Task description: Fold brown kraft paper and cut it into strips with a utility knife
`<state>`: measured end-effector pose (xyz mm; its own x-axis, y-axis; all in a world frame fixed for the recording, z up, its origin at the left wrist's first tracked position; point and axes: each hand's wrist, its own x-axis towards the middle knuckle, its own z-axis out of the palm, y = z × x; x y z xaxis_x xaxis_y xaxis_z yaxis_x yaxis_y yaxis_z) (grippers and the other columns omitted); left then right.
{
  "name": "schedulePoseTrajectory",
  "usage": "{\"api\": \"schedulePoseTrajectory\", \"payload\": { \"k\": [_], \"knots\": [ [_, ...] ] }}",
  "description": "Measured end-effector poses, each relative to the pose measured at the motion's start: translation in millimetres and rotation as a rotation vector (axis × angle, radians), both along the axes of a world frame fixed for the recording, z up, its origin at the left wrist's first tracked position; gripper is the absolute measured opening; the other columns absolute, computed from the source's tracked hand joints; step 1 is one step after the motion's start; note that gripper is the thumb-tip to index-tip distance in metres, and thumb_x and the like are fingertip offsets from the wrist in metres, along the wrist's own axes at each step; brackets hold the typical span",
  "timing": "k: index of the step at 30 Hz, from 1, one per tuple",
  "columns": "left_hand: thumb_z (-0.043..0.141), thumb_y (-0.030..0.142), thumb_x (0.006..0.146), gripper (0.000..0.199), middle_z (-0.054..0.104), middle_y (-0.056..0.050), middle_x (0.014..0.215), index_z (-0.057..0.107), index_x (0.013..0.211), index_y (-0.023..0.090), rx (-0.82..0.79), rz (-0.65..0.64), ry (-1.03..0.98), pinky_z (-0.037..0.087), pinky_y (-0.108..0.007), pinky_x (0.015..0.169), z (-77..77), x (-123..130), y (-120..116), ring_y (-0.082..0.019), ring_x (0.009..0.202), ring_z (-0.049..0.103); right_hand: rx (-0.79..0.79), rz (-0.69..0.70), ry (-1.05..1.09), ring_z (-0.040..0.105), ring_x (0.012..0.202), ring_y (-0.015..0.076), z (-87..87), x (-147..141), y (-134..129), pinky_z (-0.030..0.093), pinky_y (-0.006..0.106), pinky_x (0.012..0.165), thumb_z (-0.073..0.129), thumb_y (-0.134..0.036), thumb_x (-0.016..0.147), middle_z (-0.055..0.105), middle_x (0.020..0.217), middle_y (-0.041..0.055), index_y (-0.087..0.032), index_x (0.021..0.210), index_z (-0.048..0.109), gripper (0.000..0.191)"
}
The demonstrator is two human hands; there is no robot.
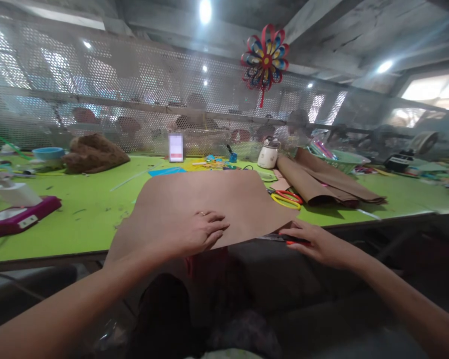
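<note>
A large sheet of brown paper [224, 192] lies over the front of the green table, its near edge hanging past the table's edge. My left hand [205, 232] rests flat on the sheet, fingers stretched out, a ring on one finger. At the sheet's right corner, my right hand [310, 242] is closed around scissors [272, 237] with red and black handles. Their blades point left along the paper's near edge and are partly hidden by it. Another pair of scissors [286, 198], with yellow and red handles, lies just beyond that corner.
Folded brown sheets [310, 182] lie to the right, near a white kettle-shaped bottle [268, 153] and a green basket [340, 158]. A phone [175, 148] stands at the back. Leftward are a brown bundle [95, 153], a blue bowl [48, 153] and a purple power strip [26, 217].
</note>
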<state>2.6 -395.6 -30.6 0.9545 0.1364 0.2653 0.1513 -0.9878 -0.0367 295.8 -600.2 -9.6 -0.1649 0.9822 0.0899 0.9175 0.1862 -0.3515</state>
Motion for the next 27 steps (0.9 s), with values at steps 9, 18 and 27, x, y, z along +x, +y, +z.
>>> {"api": "schedulePoseTrajectory", "payload": {
  "k": [9, 18, 27],
  "knots": [
    [0.026, 0.038, 0.099, 0.043, 0.056, -0.008, 0.132, 0.054, 0.129, 0.024, -0.011, 0.006, -0.003, 0.035, -0.039, 0.103, 1.7, -1, -3, -0.022, 0.121, 0.049, 0.053, 0.143, 0.052, 0.047, 0.122, 0.0243, 6.7, -28, 21, 0.039, 0.042, 0.103, 0.047, -0.035, 0.094, 0.051, 0.13, 0.0104, -0.026, 0.127, 0.058, 0.036],
    [0.024, 0.039, 0.1, 0.044, 0.057, -0.006, 0.132, 0.053, 0.13, 0.024, -0.022, -0.011, 0.005, 0.031, -0.036, 0.105, 0.1, -1, -3, -0.02, 0.123, 0.047, 0.045, 0.148, -0.028, 0.046, 0.123, 0.0258, 7.1, -46, 32, 0.038, 0.043, 0.104, 0.047, -0.038, 0.093, 0.052, 0.13, 0.0104, -0.026, 0.122, 0.061, 0.034],
    [0.023, 0.037, 0.101, 0.044, 0.057, -0.007, 0.131, 0.053, 0.13, 0.023, -0.086, 0.003, 0.014, 0.031, -0.035, 0.103, 4.8, -1, -8, -0.019, 0.122, 0.048, 0.039, 0.167, -0.022, 0.05, 0.119, 0.0257, 4.3, -58, 36, 0.041, 0.042, 0.101, 0.046, -0.038, 0.094, 0.052, 0.127, 0.0117, -0.025, 0.125, 0.059, 0.036]
  ]
}}
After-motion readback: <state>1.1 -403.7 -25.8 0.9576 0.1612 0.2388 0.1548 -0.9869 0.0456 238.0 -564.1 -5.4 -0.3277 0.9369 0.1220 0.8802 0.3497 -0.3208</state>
